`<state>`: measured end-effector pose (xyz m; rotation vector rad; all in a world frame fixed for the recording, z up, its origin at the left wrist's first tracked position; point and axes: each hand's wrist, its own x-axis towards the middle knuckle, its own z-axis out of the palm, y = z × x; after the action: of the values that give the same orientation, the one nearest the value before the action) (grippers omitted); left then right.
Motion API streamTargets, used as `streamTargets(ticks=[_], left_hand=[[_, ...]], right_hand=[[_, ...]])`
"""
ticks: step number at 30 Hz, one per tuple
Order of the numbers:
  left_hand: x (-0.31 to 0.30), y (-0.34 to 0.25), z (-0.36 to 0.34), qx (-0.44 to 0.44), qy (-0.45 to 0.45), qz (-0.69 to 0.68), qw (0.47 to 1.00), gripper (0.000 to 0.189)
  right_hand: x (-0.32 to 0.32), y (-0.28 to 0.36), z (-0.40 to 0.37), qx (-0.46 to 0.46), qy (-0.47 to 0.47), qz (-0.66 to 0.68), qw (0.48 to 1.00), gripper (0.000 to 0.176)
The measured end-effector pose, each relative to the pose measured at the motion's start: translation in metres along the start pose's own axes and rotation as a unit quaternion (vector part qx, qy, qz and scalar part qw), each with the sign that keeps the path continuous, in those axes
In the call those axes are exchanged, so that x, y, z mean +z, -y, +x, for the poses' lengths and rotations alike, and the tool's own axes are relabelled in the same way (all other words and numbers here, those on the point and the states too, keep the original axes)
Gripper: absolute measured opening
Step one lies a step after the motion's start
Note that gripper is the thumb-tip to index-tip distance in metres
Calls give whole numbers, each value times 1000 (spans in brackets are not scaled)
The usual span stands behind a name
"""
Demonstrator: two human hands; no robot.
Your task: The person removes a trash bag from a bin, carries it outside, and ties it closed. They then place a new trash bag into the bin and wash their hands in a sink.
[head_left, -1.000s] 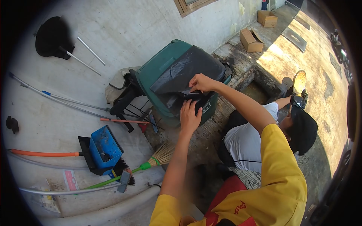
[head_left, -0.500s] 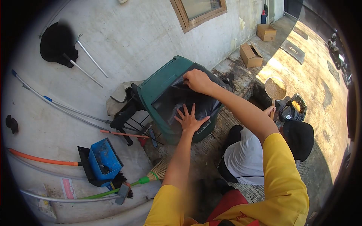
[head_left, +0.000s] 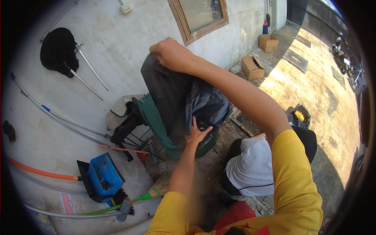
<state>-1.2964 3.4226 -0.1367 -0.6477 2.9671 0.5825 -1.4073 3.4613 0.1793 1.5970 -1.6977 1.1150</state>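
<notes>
A black plastic bag (head_left: 170, 92) rises out of the green bin (head_left: 148, 111), its top edge pulled up high. Gripping that edge, my right hand (head_left: 172, 55) is closed above the bin's far left side. Against the front of the bag, near the bin's rim, my left hand (head_left: 198, 135) rests open with its fingers spread and partly over the plastic. The bag hides the bin's mouth and what is inside.
To my right a person in a white shirt (head_left: 250, 166) crouches near a black-lined container (head_left: 300, 114). Along the left wall are a blue dustpan (head_left: 105, 176), a broom (head_left: 156, 190) and several poles. Cardboard boxes (head_left: 252, 67) stand farther back.
My right hand has moved up and left, lifting the bag's edge well above the bin. My left hand has shifted slightly lower. The round-headed strainer in the other person's hand has gone from view.
</notes>
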Motion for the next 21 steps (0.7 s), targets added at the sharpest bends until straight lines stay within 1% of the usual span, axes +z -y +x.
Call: streamTargets(ticks=[1, 2, 3, 4, 6, 7, 8, 9, 10, 11, 12, 14, 15, 16, 18, 19, 20, 21], left_hand=[[-4, -5, 7, -22, -16, -101, 995, 110], [-8, -9, 9, -45, -31, -199, 979, 108], [-7, -11, 12, -4, -143, -131, 981, 102], [-10, -12, 13, -6, -144, -132, 981, 102], [-46, -28, 5, -74, -34, -168, 982, 99], [-44, -31, 6, -73, -67, -130, 987, 93], [-48, -35, 6, -74, -70, -129, 986, 93], [-51, -39, 6, -93, -61, -135, 985, 91], [-55, -43, 6, -112, -51, -140, 983, 88], [-58, -48, 6, -126, -63, -128, 982, 83], [-62, -51, 7, -124, -63, -128, 982, 83], [-70, -53, 8, -157, -104, -105, 976, 79], [-70, -50, 11, -156, -116, -103, 976, 75], [-73, -46, 12, -156, -116, -102, 976, 75], [-80, -39, 8, -138, -78, -81, 984, 76], [-81, -36, 4, -97, -118, -29, 988, 69], [-78, -30, 4, -98, -120, -27, 988, 69], [-74, -21, 5, 3, -217, 28, 976, 65]], right_hand=[[-1, 6, 4, -2, 1, -3, 1000, 8], [-1, 11, 6, 9, 25, -10, 1000, 9], [0, 17, 8, 21, 47, -15, 999, 10], [-1, 22, 10, 19, 48, -14, 999, 10], [-1, 28, 17, -6, 22, -4, 1000, 10], [0, 32, 21, -9, 20, -3, 1000, 10], [0, 37, 24, -22, -3, 11, 1000, 10], [0, 41, 28, -35, -26, 24, 999, 9], [-1, 44, 32, -35, -28, 24, 999, 9], [-2, 47, 36, -43, -23, 30, 998, 10], [-5, 49, 39, -50, -18, 35, 998, 10], [-10, 53, 39, -57, -29, 40, 997, 10], [-12, 55, 38, -66, -38, 49, 996, 10], [-13, 59, 36, -66, -39, 48, 996, 10], [-11, 64, 28, -18, -31, 109, 993, 9], [-11, 66, 28, -17, -32, 110, 993, 9], [-7, 66, 28, -3, -20, 110, 994, 10], [-3, 66, 27, 12, -11, 111, 994, 13]])
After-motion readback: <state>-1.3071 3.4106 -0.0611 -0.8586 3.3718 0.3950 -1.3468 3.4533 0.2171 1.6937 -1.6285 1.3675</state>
